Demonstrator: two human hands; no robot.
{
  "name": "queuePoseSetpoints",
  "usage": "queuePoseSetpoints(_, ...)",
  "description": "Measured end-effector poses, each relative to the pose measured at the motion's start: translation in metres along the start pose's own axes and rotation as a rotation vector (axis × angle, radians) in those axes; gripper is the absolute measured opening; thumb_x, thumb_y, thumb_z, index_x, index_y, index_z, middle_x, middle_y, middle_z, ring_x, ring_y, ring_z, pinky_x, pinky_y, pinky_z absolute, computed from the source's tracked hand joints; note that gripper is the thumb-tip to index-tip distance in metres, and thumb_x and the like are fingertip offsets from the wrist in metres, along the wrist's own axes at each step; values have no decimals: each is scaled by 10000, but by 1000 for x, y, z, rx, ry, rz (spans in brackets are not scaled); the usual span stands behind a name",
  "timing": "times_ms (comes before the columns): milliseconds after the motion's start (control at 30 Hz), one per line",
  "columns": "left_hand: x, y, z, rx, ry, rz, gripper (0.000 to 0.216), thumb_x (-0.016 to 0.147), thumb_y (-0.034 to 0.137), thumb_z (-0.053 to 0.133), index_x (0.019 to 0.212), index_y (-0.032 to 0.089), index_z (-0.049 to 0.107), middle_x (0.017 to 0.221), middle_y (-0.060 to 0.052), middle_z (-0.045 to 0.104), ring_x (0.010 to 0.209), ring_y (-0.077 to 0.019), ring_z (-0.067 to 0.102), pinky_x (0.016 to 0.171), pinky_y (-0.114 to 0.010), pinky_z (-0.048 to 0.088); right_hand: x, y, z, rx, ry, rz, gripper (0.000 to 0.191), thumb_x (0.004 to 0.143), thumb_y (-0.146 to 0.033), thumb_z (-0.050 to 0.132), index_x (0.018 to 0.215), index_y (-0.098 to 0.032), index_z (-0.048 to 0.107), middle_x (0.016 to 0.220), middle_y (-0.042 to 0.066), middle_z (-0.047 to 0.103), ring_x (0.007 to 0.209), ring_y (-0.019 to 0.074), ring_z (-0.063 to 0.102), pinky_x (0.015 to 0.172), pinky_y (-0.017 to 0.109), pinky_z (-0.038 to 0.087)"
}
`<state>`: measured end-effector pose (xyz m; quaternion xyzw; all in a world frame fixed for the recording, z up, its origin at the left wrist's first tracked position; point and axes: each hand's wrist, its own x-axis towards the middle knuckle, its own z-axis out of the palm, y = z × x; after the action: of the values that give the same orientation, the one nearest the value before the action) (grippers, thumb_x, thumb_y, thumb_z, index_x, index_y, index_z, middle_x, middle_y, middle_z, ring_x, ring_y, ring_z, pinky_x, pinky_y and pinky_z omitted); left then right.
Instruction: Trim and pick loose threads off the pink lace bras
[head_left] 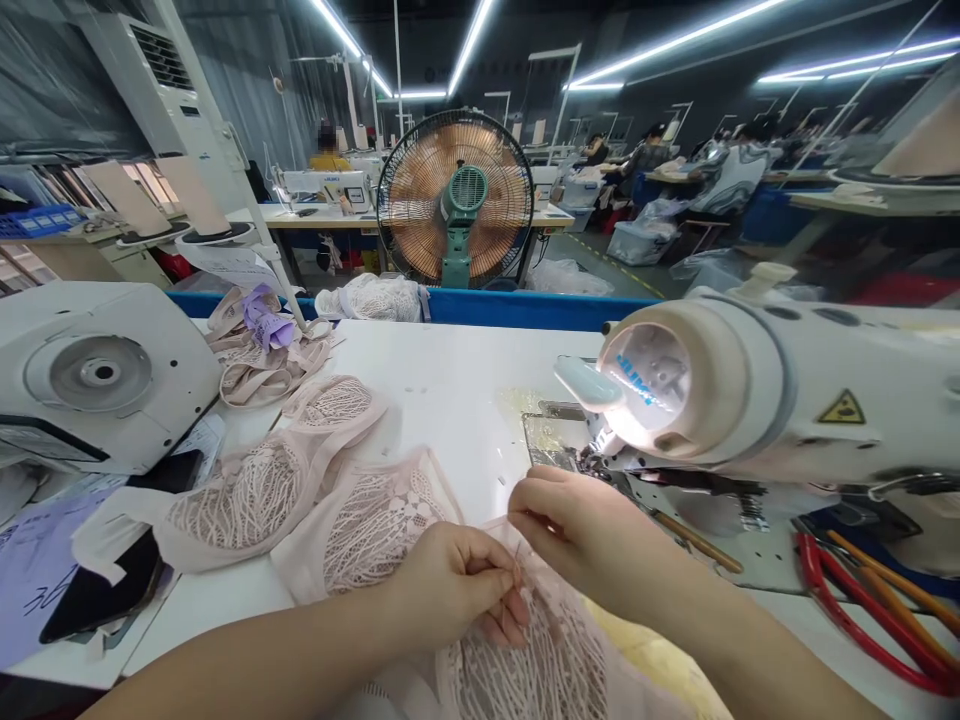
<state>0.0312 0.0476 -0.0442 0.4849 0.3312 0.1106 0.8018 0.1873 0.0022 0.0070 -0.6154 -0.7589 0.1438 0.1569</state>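
Observation:
A pale pink lace garment piece (525,650) lies on the white table (450,370) in front of me. My left hand (457,585) pinches its edge with closed fingers. My right hand (570,525) pinches the same edge a little further along, close to the needle area of the white sewing machine (750,385). Further left lie two more pink lace cups (262,490), spread flat on the table.
A second white machine (97,375) stands at the left, with pink straps (262,360) behind it. A dark phone (97,595) lies on papers at the lower left. Red-handled tools (862,610) rest at the right. A copper-coloured fan (455,195) stands behind the table; other people work further back.

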Motion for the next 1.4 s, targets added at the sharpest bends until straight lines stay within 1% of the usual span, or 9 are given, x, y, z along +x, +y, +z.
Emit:
queuePoseSetpoints(167,3,3,-2,-36,66,18,297,598,374,676,643,107,556,559,-25,613,470,-111,598,442,-203,458,-16,4,11,-8,61,-22,190,767,-95,406,602,-187,390,549,-29,424,504,108,400,460,202,296)
queuePoseSetpoints(300,4,6,-2,-64,112,13,285,567,353,688,613,107,553,521,-7,592,447,-103,586,433,-196,451,-28,-13,20,65,32,-165,227,807,-85,339,615,-184,407,593,-5,485,526,104,445,467,196,312)
queuePoseSetpoints(400,3,7,-1,-58,106,20,266,573,337,681,633,107,560,490,7,575,441,-98,580,431,-188,449,-25,-21,19,60,56,-189,230,802,-84,332,619,-182,432,603,5,502,526,109,452,454,198,297)
queuePoseSetpoints(567,3,5,-1,-44,90,17,282,600,350,674,651,102,549,540,-19,615,457,-105,597,438,-194,461,-21,-12,8,22,79,-83,192,769,-72,374,621,-183,428,590,-19,468,507,100,421,460,200,289)
queuePoseSetpoints(733,7,-2,-2,-117,99,18,334,578,370,707,706,109,542,529,-25,627,447,-119,601,430,-205,460,-26,1,0,20,108,18,196,807,-160,404,621,-192,457,549,-32,419,488,104,399,444,206,294)
queuePoseSetpoints(867,6,-3,-4,-197,55,87,454,602,349,717,947,112,541,573,-35,656,486,-143,627,444,-210,462,-28,8,6,102,210,100,226,829,-247,409,624,-201,494,529,-39,352,477,116,350,434,226,281)
queuePoseSetpoints(1033,1,5,-6,-273,23,103,682,667,277,700,1242,103,375,651,-51,680,552,-141,650,491,-200,469,-26,7,12,298,249,183,248,833,-309,442,628,-198,529,530,-51,292,491,117,314,451,234,258)
queuePoseSetpoints(1233,-2,8,-8,-358,-98,36,429,707,216,676,1092,83,542,666,-73,686,575,-136,657,508,-191,478,-17,6,15,490,241,234,232,817,-320,469,653,-186,564,525,-61,260,494,110,289,476,236,242)
queuePoseSetpoints(1400,-1,5,-10,-380,-160,18,353,708,199,673,1036,99,589,659,-70,687,560,-139,657,492,-191,482,-10,12,20,602,252,213,228,810,-316,489,671,-165,590,535,-43,325,512,112,323,480,240,285)
